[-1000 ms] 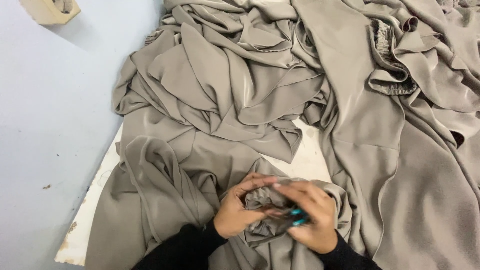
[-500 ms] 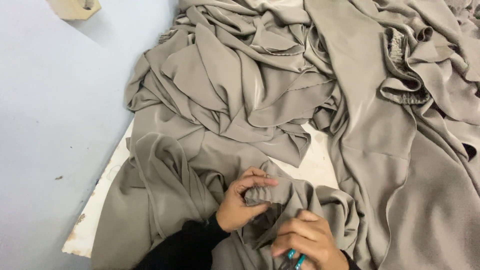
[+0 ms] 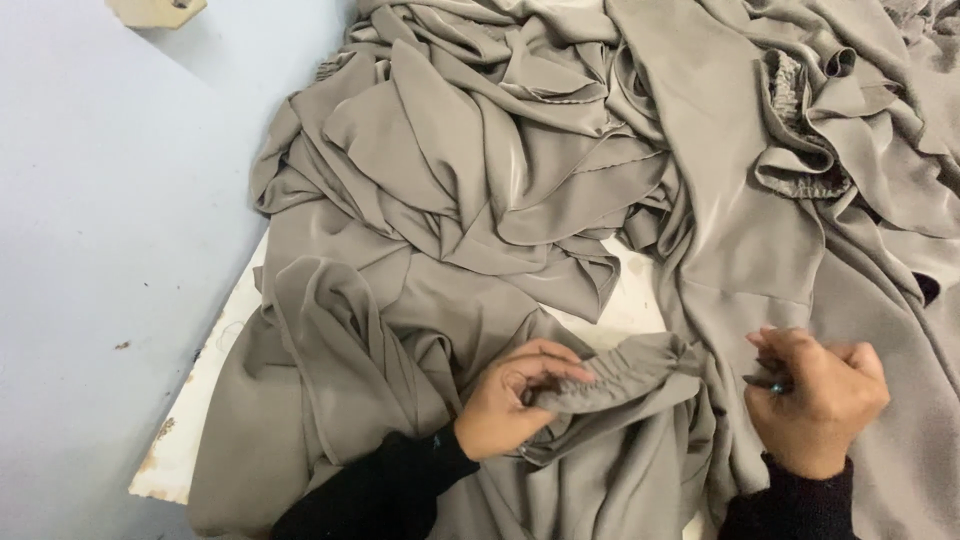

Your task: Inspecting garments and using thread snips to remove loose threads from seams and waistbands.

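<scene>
Since the earlier frame, the right hand has pulled away to the right, so the two hands now sit well apart instead of together. Its fingers are curled shut around a small dark tool, too hidden to identify. The left hand pinches the gathered cuff between thumb and fingers, holding the ruffled edge up and taut. Around them, grey cloth lies heaped over the white board, near its front edge.
</scene>
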